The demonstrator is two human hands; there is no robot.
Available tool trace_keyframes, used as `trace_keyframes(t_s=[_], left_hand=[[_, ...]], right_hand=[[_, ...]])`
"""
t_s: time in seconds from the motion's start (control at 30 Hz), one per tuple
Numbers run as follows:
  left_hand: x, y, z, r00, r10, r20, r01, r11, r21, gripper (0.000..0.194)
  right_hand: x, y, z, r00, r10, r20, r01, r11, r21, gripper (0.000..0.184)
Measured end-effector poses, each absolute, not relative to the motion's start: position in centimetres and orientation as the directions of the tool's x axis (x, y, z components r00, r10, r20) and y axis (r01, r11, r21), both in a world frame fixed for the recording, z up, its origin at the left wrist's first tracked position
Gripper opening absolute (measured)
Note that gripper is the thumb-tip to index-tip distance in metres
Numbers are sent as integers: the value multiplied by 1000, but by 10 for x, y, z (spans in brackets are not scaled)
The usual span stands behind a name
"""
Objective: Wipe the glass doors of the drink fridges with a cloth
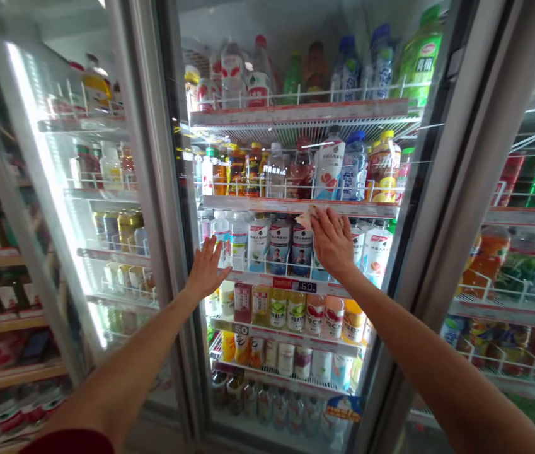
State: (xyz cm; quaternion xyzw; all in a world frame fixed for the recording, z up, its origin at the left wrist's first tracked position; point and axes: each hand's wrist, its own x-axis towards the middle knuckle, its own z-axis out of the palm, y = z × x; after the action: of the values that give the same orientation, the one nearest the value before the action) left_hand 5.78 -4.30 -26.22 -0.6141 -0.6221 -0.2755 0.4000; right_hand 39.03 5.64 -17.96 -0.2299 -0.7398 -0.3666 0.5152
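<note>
Before me is the closed glass door (295,19) of an upright drinks fridge. My left hand (207,268) rests near the door's left side, fingers spread, apparently flat on the glass and holding nothing. At mid-height, my right hand (331,243) presses a crumpled pale cloth (304,219) against the glass. Most of the cloth is hidden under the fingers, with only its left edge showing. Behind the glass, just below the cloth, stand white-labelled bottles (280,243) in a wire-fronted row.
Metal door frames (147,189) run upright on both sides. Shelves of bottles fill the fridge, with price strips (295,285) along their fronts. A sticker (343,408) sits low on the door. Wooden shelves (7,261) with jars stand at far left. Another glass-fronted section (522,309) is at right.
</note>
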Motion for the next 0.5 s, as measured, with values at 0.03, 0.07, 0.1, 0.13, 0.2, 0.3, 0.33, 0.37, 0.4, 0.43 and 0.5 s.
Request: trace_keyframes(t_s=[0.03,0.07,0.1,0.13,0.2,0.3,0.33,0.37,0.4,0.43,0.5], left_hand=[[58,-43,-262,79,543,836,985,88,-150,77],[57,-43,-262,84,541,837,985,83,-152,77],[57,-44,-262,86,537,839,985,80,-153,76],[57,-44,-262,89,534,841,985,77,-153,76],[57,-45,-261,90,532,842,986,75,-152,75],[56,-44,-262,97,524,846,985,71,-157,73],[55,-44,-263,104,516,850,984,68,-162,72],[55,-43,-264,116,506,855,983,63,-170,72],[53,-43,-265,128,495,860,982,58,-180,71],[51,-42,-267,138,482,865,981,54,-187,71],[46,-41,-271,159,460,874,979,44,-201,71]], right_hand=[[384,53,-190,-391,-22,920,711,628,317,54],[377,49,-204,-429,-4,903,698,633,334,55],[371,44,-220,-479,12,878,676,643,360,55],[367,40,-236,-539,19,842,642,656,396,55],[364,35,-265,-676,-11,737,532,685,498,54],[372,38,-275,-750,-81,657,445,674,590,53],[375,40,-268,-696,-72,714,508,653,561,52],[376,43,-258,-595,-53,802,606,626,491,52],[374,45,-248,-461,-32,887,703,597,387,51],[369,45,-242,-339,-13,941,769,572,285,51],[349,42,-247,-266,5,964,801,558,218,50]])
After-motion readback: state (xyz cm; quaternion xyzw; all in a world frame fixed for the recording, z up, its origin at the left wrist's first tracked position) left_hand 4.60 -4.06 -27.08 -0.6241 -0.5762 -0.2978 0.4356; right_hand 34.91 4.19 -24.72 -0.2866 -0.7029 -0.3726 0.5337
